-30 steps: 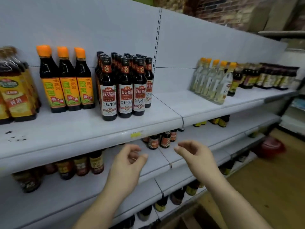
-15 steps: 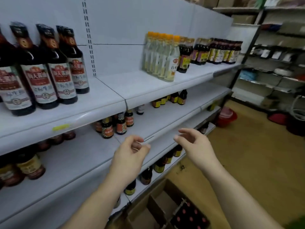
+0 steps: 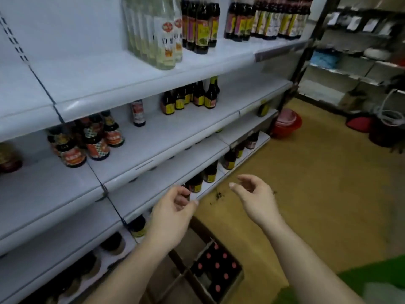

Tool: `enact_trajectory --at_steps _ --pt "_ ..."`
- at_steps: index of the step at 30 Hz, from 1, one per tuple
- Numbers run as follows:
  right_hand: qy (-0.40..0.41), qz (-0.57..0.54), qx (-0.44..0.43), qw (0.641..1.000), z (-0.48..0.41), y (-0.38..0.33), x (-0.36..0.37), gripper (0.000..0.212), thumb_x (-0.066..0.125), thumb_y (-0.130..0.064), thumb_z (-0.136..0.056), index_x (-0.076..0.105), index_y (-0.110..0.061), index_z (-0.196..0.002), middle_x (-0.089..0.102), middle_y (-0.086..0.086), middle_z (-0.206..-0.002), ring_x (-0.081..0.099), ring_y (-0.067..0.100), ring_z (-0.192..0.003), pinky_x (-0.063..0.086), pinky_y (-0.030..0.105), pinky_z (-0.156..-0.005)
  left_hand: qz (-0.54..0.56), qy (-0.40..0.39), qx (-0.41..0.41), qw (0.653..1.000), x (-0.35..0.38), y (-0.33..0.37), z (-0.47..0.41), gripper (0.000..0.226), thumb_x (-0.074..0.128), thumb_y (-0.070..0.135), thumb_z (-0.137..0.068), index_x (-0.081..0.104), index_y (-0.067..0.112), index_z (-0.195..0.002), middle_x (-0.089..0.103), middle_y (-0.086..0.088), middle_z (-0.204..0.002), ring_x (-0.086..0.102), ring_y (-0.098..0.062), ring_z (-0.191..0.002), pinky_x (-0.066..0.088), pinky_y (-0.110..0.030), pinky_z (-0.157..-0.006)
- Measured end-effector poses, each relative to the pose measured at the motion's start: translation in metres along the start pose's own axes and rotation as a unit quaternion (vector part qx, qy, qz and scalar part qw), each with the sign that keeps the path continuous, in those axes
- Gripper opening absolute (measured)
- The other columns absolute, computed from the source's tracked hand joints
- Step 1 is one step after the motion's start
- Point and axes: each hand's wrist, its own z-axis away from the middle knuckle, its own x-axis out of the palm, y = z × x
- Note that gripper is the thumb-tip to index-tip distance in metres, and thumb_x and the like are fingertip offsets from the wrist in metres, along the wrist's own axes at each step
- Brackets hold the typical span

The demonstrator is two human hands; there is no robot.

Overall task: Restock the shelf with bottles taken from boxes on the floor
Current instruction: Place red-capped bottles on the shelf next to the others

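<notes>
Stock view, shelving aisle.

1. Left hand (image 3: pixel 173 213), at 6 o'clock of the view: fingers loosely curled, thumb near the fingertips, holding nothing. It hangs in front of a lower shelf edge.
2. Right hand (image 3: pixel 256 198), just toward 3 o'clock of the left: fingers loosely bent, palm turned inward, holding nothing. The two hands are apart.
3. Cardboard box (image 3: pixel 186 279), at 6 o'clock below the hands, on the floor against the shelf foot: open top, brown card dividers.
4. Red-capped bottles (image 3: pixel 217 266), dark glass, upright in the box's right-hand cells; only the round caps and shoulders show.
5. Shelf (image 3: pixel 153 69), from 9 to 1 o'clock: smooth white metal tiers with rounded front lips, largely bare.
6. Clear bottles (image 3: pixel 162 40), at 12 o'clock, top tier: tall, pale liquid, white labels, in a row.
7. Squat dark bottles (image 3: pixel 94 139), at 9 o'clock, second tier: orange labels, clustered.
8. Red basin (image 3: pixel 285 126), at 2 o'clock, on the ochre floor (image 3: pixel 317 194) at the shelf's end.
</notes>
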Motion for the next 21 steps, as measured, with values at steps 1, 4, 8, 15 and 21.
enact_trajectory --at_steps 1,4,8,15,21 --pt "0.003 -0.003 0.015 1.0 -0.005 0.013 0.0 0.032 0.074 -0.038 -0.092 0.068 -0.025 -0.121 0.066 -0.013 -0.1 0.061 0.0 -0.09 0.046 0.016 -0.068 -0.013 -0.008 -0.006 1.0 0.01 -0.008 -0.004 0.013 0.07 0.037 -0.094 0.059 0.035 -0.101 0.06 0.008 -0.085 0.059 -0.014 -0.077 0.048 -0.034 -0.067" --pt "0.011 -0.006 0.063 0.998 -0.016 0.055 0.006 0.028 0.075 -0.031 -0.092 0.069 -0.021 -0.118 0.065 -0.011 -0.096 0.06 -0.001 -0.085 0.043 0.01 -0.065 -0.044 -0.045 -0.039 0.997 0.038 -0.035 -0.018 0.016 0.069 0.039 -0.095 0.057 0.036 -0.104 0.06 0.01 -0.087 0.059 -0.009 -0.079 0.042 -0.026 -0.064" --pt "0.006 0.005 0.12 0.993 -0.024 0.117 0.025 0.026 0.074 -0.029 -0.094 0.066 -0.022 -0.118 0.067 -0.011 -0.096 0.062 -0.001 -0.084 0.046 0.011 -0.067 -0.076 -0.091 -0.08 0.99 0.074 -0.082 -0.04 0.019 0.07 0.04 -0.093 0.056 0.038 -0.105 0.061 0.012 -0.09 0.061 -0.005 -0.083 0.049 -0.029 -0.072" --pt "0.012 0.008 0.232 0.973 -0.038 0.251 0.084 0.021 0.071 -0.028 -0.094 0.063 -0.026 -0.113 0.072 -0.007 -0.098 0.068 0.006 -0.087 0.053 0.022 -0.071 -0.179 -0.187 -0.106 0.96 0.141 -0.196 -0.084 0.019 0.066 0.046 -0.093 0.054 0.042 -0.106 0.059 0.018 -0.096 0.058 0.002 -0.088 0.051 -0.027 -0.078" --pt "0.026 -0.013 0.317 0.948 -0.034 0.382 0.144 0.024 0.072 -0.025 -0.095 0.062 -0.021 -0.117 0.072 0.001 -0.097 0.07 0.012 -0.086 0.048 0.012 -0.057 -0.217 -0.246 -0.121 0.937 0.206 -0.319 -0.102 0.015 0.065 0.045 -0.094 0.05 0.045 -0.098 0.059 0.017 -0.094 0.058 0.003 -0.084 0.047 -0.022 -0.073"
